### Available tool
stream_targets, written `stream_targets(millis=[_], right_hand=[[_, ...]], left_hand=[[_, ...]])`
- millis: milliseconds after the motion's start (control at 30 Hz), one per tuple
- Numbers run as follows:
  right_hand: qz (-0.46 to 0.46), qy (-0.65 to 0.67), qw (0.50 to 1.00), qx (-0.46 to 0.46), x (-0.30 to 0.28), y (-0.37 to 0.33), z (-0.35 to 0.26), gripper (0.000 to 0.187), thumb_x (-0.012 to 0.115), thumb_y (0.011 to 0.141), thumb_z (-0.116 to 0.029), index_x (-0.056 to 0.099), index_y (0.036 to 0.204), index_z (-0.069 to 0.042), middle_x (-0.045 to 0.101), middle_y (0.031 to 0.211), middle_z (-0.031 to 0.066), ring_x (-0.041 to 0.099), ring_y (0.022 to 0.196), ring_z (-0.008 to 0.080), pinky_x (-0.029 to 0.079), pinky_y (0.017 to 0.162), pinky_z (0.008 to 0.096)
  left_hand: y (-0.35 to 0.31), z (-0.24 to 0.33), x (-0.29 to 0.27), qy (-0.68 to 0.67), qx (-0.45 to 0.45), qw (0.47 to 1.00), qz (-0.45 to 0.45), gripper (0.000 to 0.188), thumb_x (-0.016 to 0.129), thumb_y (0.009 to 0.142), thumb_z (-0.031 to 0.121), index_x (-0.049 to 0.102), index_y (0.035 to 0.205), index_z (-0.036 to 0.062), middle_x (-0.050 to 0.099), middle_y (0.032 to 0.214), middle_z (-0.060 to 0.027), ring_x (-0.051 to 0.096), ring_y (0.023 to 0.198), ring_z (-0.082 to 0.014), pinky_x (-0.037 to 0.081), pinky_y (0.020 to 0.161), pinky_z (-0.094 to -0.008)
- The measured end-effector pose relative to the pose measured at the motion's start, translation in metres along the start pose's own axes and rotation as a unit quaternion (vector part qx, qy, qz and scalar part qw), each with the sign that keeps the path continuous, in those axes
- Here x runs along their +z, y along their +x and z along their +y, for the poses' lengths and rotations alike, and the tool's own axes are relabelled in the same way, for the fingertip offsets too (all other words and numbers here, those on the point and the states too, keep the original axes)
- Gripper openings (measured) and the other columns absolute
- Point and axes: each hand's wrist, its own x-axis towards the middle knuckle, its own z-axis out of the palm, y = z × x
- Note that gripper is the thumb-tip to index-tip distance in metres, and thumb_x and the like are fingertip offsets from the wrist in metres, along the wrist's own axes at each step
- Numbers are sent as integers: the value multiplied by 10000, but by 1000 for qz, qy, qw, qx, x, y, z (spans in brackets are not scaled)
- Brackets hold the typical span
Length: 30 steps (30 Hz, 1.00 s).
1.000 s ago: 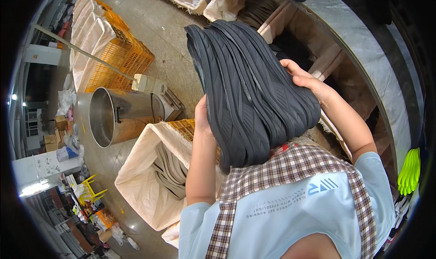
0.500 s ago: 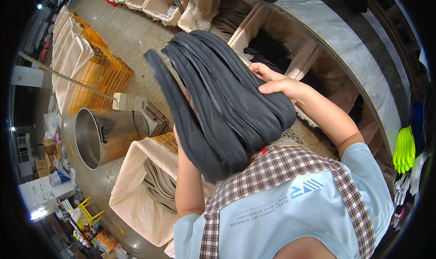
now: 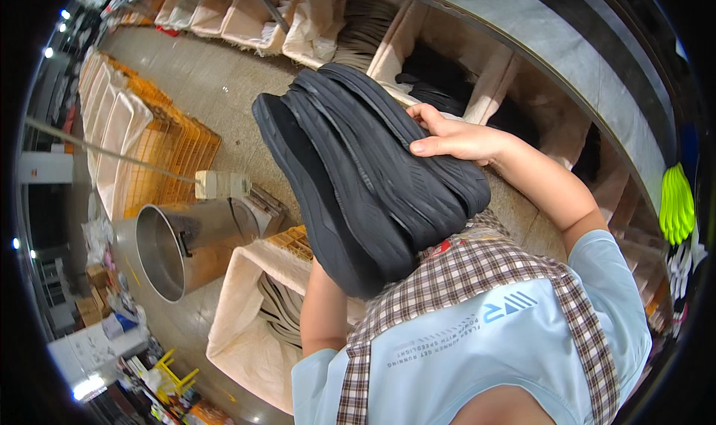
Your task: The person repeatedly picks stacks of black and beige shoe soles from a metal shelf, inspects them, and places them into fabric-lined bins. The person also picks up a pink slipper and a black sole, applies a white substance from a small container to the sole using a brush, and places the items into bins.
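In front of my chest is a thick stack of black shoe soles (image 3: pixel 362 183), standing on edge side by side. My right hand (image 3: pixel 456 139) grips its right side, thumb on top and fingers curled round the outer soles. From below, my left forearm (image 3: pixel 324 309) reaches up behind the stack's left end. The left hand itself is hidden by the soles, which it holds from that side. The leftmost sole leans close against the others, with a narrow dark gap between them.
A cloth-lined crate (image 3: pixel 233 335) of grey-brown soles stands at lower left, beside a round metal drum (image 3: pixel 209 242). Yellow crates with cloth liners (image 3: pixel 175 153) stand farther left. Cloth-lined bins (image 3: pixel 388 48) holding soles run under a curved grey worktop (image 3: pixel 537 22) at upper right.
The leftmost sole, which stood apart and blurred, has come in against the stack. My right hand's fingers have shifted slightly on the soles. The whole view has turned a little.
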Motion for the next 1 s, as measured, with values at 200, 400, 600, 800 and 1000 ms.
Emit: stream_targets(millis=[200,400,600,800,1000], right_hand=[[52,14,998,-26,-7,-25,-4,1159,817,632,-366,88,1423,65,291,1404,276,322,1320,325,286,1078,389],[103,79,990,-57,-29,-67,-2,1150,845,603,-258,105,1424,58,304,1398,256,316,1318,328,282,1077,390],[155,37,981,-111,-61,-118,16,1141,827,631,-260,74,1421,73,276,1408,260,284,1328,321,241,1093,376],[271,41,948,-160,-98,-205,48,1162,821,662,-295,19,1423,63,259,1418,251,275,1328,313,237,1096,369],[430,137,861,-235,-149,-310,145,1169,795,693,-259,-68,1424,37,199,1439,260,198,1358,330,183,1114,397]], left_hand=[[34,-7,3,13,-76,997,-7,405,415,913,196,465,1269,9,570,1153,-198,591,1010,-314,523,840,-451],[59,-23,20,44,-110,993,-14,411,426,910,196,455,1278,15,564,1160,-196,585,1020,-312,519,847,-450],[89,-63,44,79,-155,985,-11,418,436,907,196,446,1286,20,559,1166,-194,578,1029,-311,515,854,-449],[149,-144,73,121,-246,962,-10,427,446,904,196,436,1295,25,554,1172,-192,572,1038,-309,510,862,-448],[220,-293,97,164,-409,897,-7,437,456,901,196,426,1304,30,549,1179,-190,566,1047,-307,506,869,-447]])
